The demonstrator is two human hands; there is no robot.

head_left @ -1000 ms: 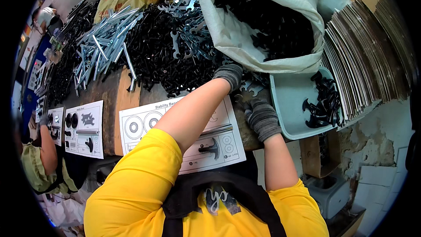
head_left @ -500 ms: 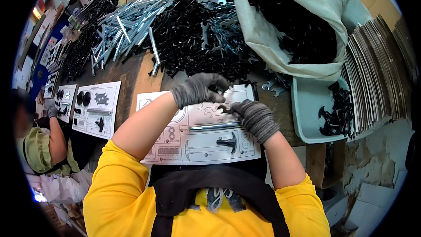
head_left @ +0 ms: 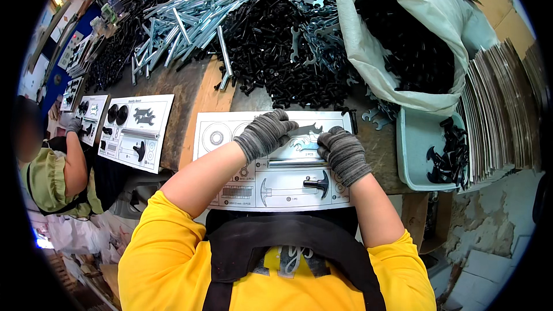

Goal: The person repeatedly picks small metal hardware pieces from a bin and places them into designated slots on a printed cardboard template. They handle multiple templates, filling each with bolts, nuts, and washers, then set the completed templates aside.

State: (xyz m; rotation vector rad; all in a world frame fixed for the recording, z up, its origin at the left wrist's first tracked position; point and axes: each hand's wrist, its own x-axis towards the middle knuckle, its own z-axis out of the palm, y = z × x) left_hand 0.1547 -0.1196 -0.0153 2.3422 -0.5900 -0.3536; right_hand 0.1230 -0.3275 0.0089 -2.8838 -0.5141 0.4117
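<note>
A printed card point(head_left: 230, 164) lies before me with part outlines on it. Both my hands wear grey striped knit gloves. Over the card's upper middle, my left hand point(head_left: 266, 134) has its fingers stretched to the right, tips near a dark open-end wrench point(head_left: 307, 131). Just below that wrench is a lighter open-end wrench point(head_left: 302, 143). My right hand point(head_left: 344, 154) is curled at the right ends of the wrenches, seemingly pinching one; its fingertips are partly hidden. Lower on the card rest a silver tube point(head_left: 294, 163) and a black T-shaped handle point(head_left: 318, 184).
Behind the card are heaps of black bolts point(head_left: 259, 46), silver tubes point(head_left: 178, 26) and wrenches point(head_left: 325, 31). A white sack point(head_left: 368, 69) of black parts, a pale bin point(head_left: 406, 161) and stacked cardboard point(head_left: 495, 115) stand right. Left are filled cards point(head_left: 158, 147) and a co-worker's gloved hand point(head_left: 75, 125).
My left hand has come down to the card beside the wrenches. The dark wrench that my right hand held raised is now down at the card. The view has shifted slightly.
</note>
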